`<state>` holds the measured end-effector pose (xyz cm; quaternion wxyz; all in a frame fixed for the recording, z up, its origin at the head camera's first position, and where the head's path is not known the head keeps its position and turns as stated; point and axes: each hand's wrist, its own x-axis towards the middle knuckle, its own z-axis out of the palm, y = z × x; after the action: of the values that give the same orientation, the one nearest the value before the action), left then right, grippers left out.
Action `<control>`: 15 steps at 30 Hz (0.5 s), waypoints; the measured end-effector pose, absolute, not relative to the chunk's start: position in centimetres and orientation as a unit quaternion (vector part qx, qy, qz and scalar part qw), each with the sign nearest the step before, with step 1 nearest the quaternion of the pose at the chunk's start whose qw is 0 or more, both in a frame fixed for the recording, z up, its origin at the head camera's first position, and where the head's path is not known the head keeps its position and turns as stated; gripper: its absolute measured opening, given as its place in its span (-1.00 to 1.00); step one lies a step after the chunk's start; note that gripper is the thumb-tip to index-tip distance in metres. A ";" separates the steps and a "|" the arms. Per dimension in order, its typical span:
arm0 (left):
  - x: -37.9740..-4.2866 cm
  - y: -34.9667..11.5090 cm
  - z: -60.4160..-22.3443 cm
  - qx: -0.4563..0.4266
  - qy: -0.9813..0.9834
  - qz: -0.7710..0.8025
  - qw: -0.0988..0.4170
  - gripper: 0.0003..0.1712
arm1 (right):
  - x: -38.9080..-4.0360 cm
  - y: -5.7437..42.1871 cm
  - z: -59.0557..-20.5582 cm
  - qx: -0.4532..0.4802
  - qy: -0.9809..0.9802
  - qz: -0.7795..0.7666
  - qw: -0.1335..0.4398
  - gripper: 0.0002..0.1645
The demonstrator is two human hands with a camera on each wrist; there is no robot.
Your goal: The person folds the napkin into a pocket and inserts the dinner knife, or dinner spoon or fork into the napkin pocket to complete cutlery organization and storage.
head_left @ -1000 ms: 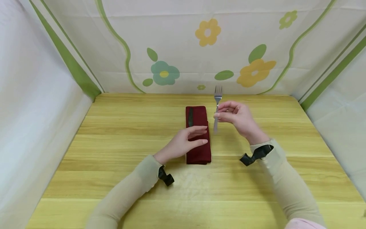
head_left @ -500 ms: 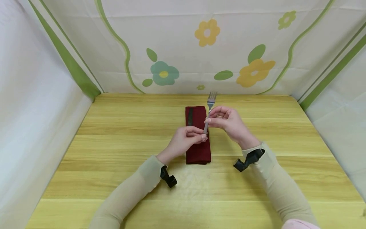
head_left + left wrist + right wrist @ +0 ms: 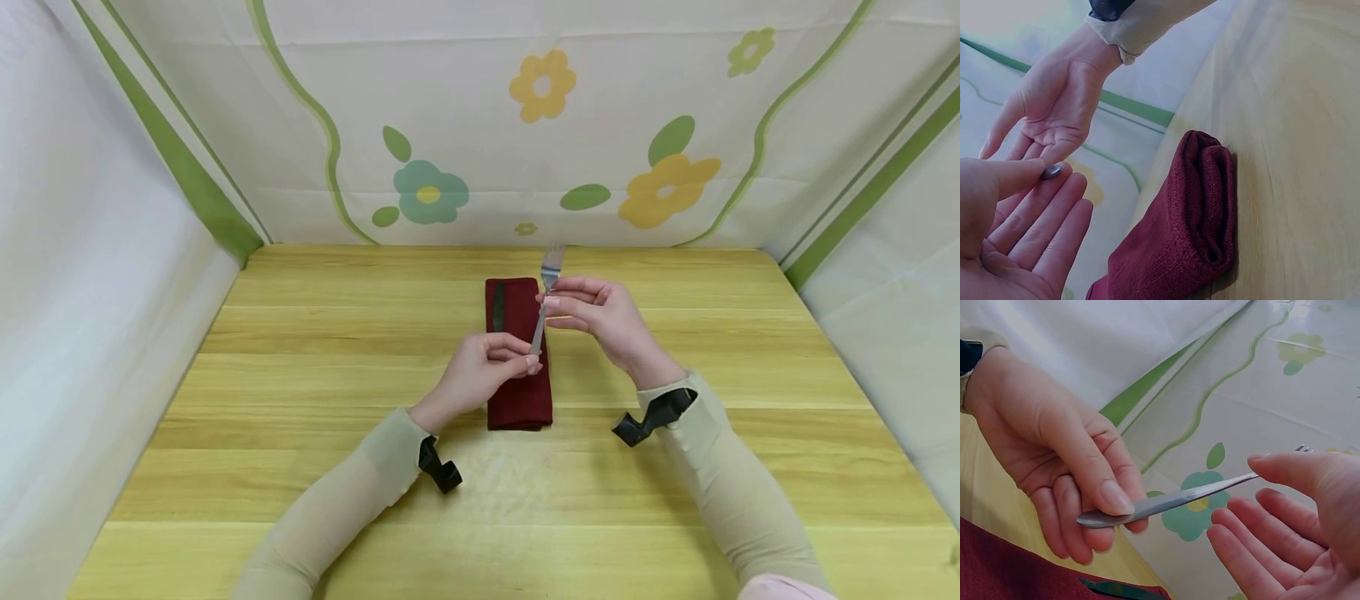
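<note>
A metal fork [image 3: 552, 272] is held above a folded maroon cloth [image 3: 519, 408], tines pointing toward the back wall. My left hand [image 3: 483, 371] pinches the handle's end between thumb and fingers. Around the upper handle is my right hand [image 3: 600, 321]; in the right wrist view its thumb [image 3: 1291, 472] lies against the fork's neck, while its fingers are spread loosely below. A dark green strip [image 3: 498, 307] runs along the cloth's upper left part. In the left wrist view, the cloth's layered end [image 3: 1204, 206] shows, and only the handle's tip [image 3: 1051, 172] of the fork is visible.
The cloth lies on a wood-grain table [image 3: 337, 333]. A white curtain [image 3: 480, 108] with flower prints hangs behind the far edge, and white fabric walls [image 3: 112, 250] stand at both sides. Each wrist carries a black camera mount [image 3: 440, 465].
The fork and my right hand have moved left, over to my left hand, which has taken hold of the handle end. The right fingers have since loosened and shifted up along the fork.
</note>
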<state>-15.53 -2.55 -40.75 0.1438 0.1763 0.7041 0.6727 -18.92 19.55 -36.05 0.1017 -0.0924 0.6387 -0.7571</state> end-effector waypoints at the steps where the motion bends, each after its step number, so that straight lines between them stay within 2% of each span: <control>1: -15.5 -2.6 -40.8 0.180 0.707 0.669 0.142 -0.86 | -19.0 19.6 -36.0 -0.094 0.639 -0.756 0.101 -0.73; 6: -15.3 -2.5 -40.7 0.190 0.716 0.658 0.135 -0.84 | -19.0 19.4 -35.8 -0.095 0.643 -0.754 0.099 -0.92; 10: -15.3 -2.5 -40.7 0.189 0.724 0.651 0.132 -0.80 | -19.0 19.4 -35.8 -0.096 0.641 -0.755 0.096 -0.93; 15: -15.2 -2.7 -40.8 0.211 0.732 0.634 0.136 -0.65 | -19.2 19.7 -35.6 -0.101 0.624 -0.771 0.076 -0.90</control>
<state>-15.21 -2.65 -40.79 0.1358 0.2105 0.7317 0.6339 -19.22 19.74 -35.60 0.0765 -0.1014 0.6242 -0.7709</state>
